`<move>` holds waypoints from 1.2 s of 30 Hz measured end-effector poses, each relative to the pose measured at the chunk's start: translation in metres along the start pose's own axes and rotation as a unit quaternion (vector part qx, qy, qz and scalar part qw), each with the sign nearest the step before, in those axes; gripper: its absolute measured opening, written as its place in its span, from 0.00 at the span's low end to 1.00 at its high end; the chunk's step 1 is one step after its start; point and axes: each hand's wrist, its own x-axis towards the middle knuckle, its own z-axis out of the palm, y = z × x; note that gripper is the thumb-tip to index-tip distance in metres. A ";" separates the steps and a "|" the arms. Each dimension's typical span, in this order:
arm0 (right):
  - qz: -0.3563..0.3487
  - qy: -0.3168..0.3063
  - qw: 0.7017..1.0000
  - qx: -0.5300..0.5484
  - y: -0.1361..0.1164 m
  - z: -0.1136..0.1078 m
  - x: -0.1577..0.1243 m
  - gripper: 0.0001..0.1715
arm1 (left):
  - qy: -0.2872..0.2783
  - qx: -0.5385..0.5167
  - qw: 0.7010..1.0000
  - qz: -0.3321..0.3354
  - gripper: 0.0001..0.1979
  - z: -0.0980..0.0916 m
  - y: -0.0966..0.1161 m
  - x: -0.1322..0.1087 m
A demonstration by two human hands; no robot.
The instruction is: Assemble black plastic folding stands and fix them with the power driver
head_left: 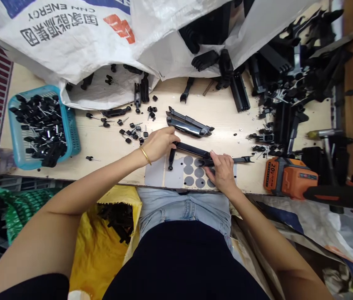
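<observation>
A long black plastic bar [193, 149] lies slantwise in front of me, between my two hands. My left hand [162, 143] pinches its left end, where a short black arm [171, 159] hangs down toward the table edge. At the bar's right end, my right hand [222, 170] grips it with thumb and fingers. A thin forked black piece [242, 160] sticks out to the right of that hand. Just beyond the bar rest two long black parts [189, 125], side by side. Under my right hand is a grey sheet with round discs [189, 169].
A blue basket [75, 133] of black-headed pins stands at left, with loose pins [134, 132] scattered nearby. White sacks [101, 50] of black parts cover the back. An orange cordless drill [292, 177], a hammer [324, 134] and piled black parts [289, 100] are at right.
</observation>
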 end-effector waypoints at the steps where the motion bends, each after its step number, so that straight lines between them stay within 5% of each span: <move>1: 0.002 0.003 1.000 -0.006 -0.001 0.000 0.000 0.35 | 0.004 -0.006 1.000 0.000 0.09 0.004 -0.003 -0.001; 7: 0.007 0.021 1.000 -0.021 -0.002 0.000 0.001 0.36 | 0.056 -0.117 0.991 -0.032 0.08 0.026 -0.010 -0.005; 13: 0.017 -0.015 1.000 -0.018 0.003 -0.001 0.002 0.34 | 0.030 -0.199 0.978 -0.053 0.07 0.028 -0.012 -0.003; 19: 0.018 0.009 1.000 -0.021 0.005 -0.001 0.004 0.29 | 0.006 -0.094 0.993 -0.065 0.09 0.020 0.002 -0.010; 25: -0.083 -0.017 0.994 0.074 0.023 -0.020 0.015 0.29 | -0.139 0.089 0.983 0.085 0.14 0.032 0.027 0.003; 28: 0.064 0.112 0.988 0.087 0.016 -0.035 0.014 0.31 | -0.098 0.033 0.992 0.070 0.09 0.047 0.035 -0.001; 30: 0.216 0.193 0.942 0.169 0.001 -0.041 0.014 0.29 | -0.051 -0.035 0.998 0.032 0.08 0.055 0.042 -0.013; 32: 0.317 0.194 0.870 0.322 -0.018 -0.041 0.023 0.24 | -0.020 -0.103 0.995 0.007 0.07 0.062 0.053 -0.028; 36: 0.400 0.174 0.707 0.557 -0.051 -0.035 0.059 0.23 | -0.018 -0.223 0.973 -0.056 0.10 0.074 0.085 -0.052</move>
